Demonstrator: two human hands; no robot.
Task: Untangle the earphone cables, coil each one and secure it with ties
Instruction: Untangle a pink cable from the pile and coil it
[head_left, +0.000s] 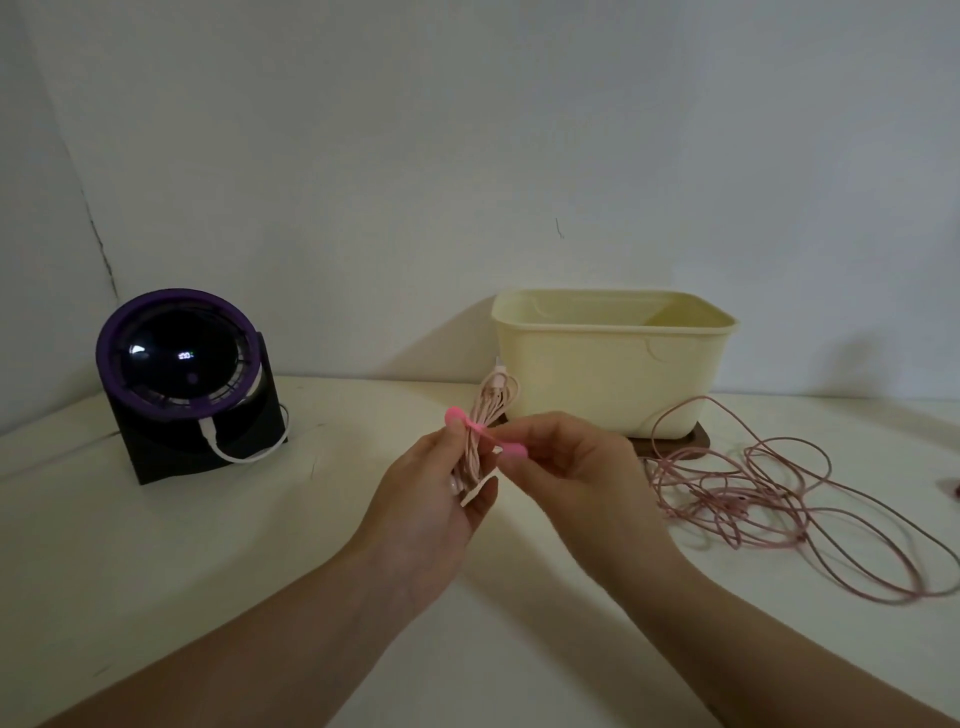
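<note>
My left hand grips a coiled pale pink earphone cable held above the white table. A bright pink tie lies across the coil. One rounded end of the tie sticks out above my left thumb. My right hand pinches the tie's other end just right of the coil. A second, darker pink cable lies loose and tangled on the table to the right, apart from both hands.
A cream plastic bin stands on a brown tray behind my hands. A black and purple round device with a white cord sits at the left. The wall is close behind the table.
</note>
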